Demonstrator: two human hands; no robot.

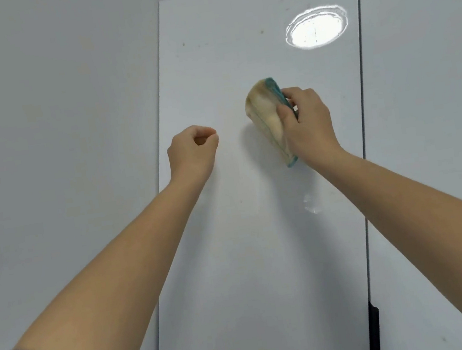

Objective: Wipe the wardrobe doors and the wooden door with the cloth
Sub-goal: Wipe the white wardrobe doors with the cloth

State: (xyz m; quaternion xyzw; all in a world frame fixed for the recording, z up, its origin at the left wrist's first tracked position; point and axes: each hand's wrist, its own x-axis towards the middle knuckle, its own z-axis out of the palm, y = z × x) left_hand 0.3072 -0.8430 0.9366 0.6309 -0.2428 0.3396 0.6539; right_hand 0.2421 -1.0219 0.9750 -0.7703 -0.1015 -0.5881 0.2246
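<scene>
wiping the white wardrobe door (254, 230): right hand (308, 123) grips the cloth (267, 117), left hand (191, 150) is curled and holds nothing; next, firm strokes over the specks higher up.

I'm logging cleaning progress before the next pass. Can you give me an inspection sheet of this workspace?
Surface: glossy white wardrobe door, small dark specks near its top, wet smear below the cloth.
Job's things: cloth, cream with a teal edge, folded, held at the door; second wardrobe door to the right; wooden door not in view.
Clutter: nothing seen.
Grips: right hand grips the cloth; left hand curled, holds nothing.
Cables: nothing seen.
Surroundings: plain wall to the left; dark handle low at the gap between the doors; lamp reflection on the door.
</scene>
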